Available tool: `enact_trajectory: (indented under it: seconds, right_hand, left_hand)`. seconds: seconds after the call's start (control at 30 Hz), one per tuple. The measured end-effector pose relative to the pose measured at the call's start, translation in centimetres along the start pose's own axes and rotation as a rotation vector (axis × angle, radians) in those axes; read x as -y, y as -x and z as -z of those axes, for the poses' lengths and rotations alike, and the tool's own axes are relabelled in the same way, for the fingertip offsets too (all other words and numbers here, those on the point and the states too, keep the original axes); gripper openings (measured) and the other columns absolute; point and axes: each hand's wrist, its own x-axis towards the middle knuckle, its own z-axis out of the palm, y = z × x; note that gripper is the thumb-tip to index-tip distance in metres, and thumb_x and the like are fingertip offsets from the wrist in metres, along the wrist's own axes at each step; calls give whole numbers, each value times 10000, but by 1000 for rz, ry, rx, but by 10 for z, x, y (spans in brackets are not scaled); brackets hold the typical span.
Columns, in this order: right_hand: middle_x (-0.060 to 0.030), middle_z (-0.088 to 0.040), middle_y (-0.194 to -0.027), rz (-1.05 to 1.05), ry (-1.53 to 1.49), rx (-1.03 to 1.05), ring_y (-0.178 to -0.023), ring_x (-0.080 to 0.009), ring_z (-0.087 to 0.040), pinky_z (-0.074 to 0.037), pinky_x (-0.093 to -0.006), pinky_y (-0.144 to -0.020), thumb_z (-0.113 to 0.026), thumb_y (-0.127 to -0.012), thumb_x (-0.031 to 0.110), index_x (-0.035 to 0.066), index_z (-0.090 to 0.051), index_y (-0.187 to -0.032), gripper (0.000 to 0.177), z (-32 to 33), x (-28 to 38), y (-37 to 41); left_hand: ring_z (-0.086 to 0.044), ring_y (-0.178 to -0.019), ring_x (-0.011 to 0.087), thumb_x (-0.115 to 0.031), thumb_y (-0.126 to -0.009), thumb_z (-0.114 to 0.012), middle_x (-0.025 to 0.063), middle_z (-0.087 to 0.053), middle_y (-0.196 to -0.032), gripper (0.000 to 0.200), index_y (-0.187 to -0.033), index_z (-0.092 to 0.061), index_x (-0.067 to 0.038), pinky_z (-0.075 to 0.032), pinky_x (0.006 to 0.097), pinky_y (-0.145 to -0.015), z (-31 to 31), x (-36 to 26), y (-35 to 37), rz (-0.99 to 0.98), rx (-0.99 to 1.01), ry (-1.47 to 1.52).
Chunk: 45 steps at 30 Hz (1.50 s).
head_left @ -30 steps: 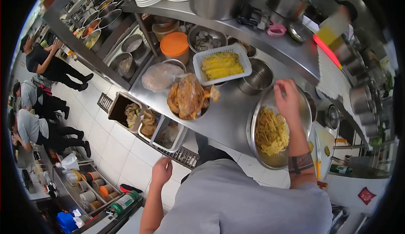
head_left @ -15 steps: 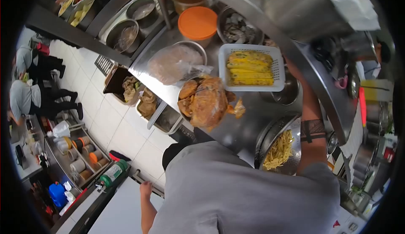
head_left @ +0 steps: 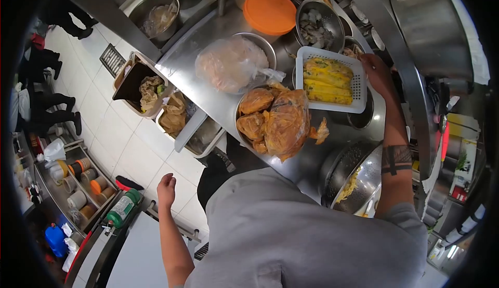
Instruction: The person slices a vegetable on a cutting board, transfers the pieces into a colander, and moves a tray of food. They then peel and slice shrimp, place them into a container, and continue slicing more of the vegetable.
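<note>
Right arm (head_left: 397, 132): stretched forward, nearly straight, a dark patterned band (head_left: 396, 159) across it
Right hand (head_left: 378, 75): back turned upward, fingers bent; exact grip hard to tell
Left arm (head_left: 172, 236): held out from the torso (head_left: 306, 231), pointing forward
Left hand (head_left: 167, 190): free in the air, fingers loosely curled

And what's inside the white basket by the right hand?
Long yellow pieces, some dark-flecked, lie side by side in the white basket. They cover most of its floor; anything beneath them cannot be seen.
</note>
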Motion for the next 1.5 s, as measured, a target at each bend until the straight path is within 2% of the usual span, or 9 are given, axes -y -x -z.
enact_trajectory:
  seconds: [0.17, 0.2, 0.4, 0.47, 0.53, 0.57, 0.67, 0.97, 1.5]
  right_hand:
    - [-125, -745, -1104, -66, -70, 0, -1052, -252, -714, -526, -363, -955, -608, -1092, 320, 11, -698, -1251, 359, 10, 9, 26]
    - [-110, -755, -1061, -84, -80, 54, -1022, -254, -720, -532, -366, -934, -619, -1086, 321, 15, -711, -1223, 348, 14, 10, 33]
    - [-104, -727, -973, -416, -391, 223, -904, -176, -684, -539, -340, -806, -790, -895, 318, -17, -720, -1096, 397, -16, -15, 57]
    - [-92, -727, -919, -390, -592, 155, -862, -172, -686, -538, -333, -782, -799, -854, 270, -15, -736, -1053, 354, -22, -25, 71]
    - [-67, -707, -872, -350, -663, -111, -909, -170, -690, -536, -349, -812, -700, -793, 93, -28, -739, -990, 235, -2, -10, 84]
    - [-39, -669, -843, -185, -638, -199, -862, -160, -659, -526, -340, -789, -758, -818, 168, -8, -726, -954, 225, 1, -45, 94]
    - [4, -657, -863, 168, 455, -666, -873, -139, -637, -517, -331, -804, -784, -888, 290, 27, -707, -960, 284, 27, -139, 118]
    - [1, -662, -866, -67, 187, -360, -872, -143, -642, -519, -334, -812, -778, -906, 316, 27, -702, -967, 305, -3, -167, 82]
    - [-5, -672, -871, -7, 162, -323, -871, -149, -650, -521, -338, -827, -769, -939, 361, 27, -694, -979, 345, 1, -154, 37]
  left_hand:
    - [-700, -853, 185, -153, -997, -678, 115, -766, -1011, 330, -1257, -708, 48, -558, 341, -799, 4, 112, 6, 194, 23, 72]
    - [-701, -776, 172, -205, -1028, -644, 89, -761, -971, 333, -1254, -717, 28, -542, 305, -649, 6, 142, 12, 215, 44, -12]
    - [-690, -715, 175, -177, -993, -655, 36, -712, -843, 191, -1101, -729, -39, -509, 294, -564, 26, 148, 65, 524, 211, 164]
    - [-694, -773, 183, -169, -997, -652, 45, -729, -864, 235, -1134, -733, 3, -540, 314, -660, 39, 118, 64, 162, 285, -180]
    - [-688, -796, 179, -154, -1003, -646, 59, -736, -873, 239, -1137, -732, 24, -542, 318, -712, 50, 91, 38, 96, 234, -218]
    - [-682, -818, 175, -139, -1010, -639, 73, -742, -881, 245, -1141, -732, 46, -544, 322, -764, 53, 75, 24, 38, 192, -245]
    - [-659, -824, 159, -174, -1055, -638, 83, -729, -879, 248, -1114, -730, 49, -534, 323, -794, 65, -14, -13, -159, 78, -212]
    - [-751, -962, 232, -124, -1037, -678, 169, -782, -1049, 231, -1192, -724, 41, -579, 346, -895, 38, -234, -13, -475, 144, -303]
    - [-787, -950, 379, -141, -966, -655, 249, -779, -955, 203, -1049, -776, 0, -609, 421, -830, 25, -70, 61, -209, 170, -502]
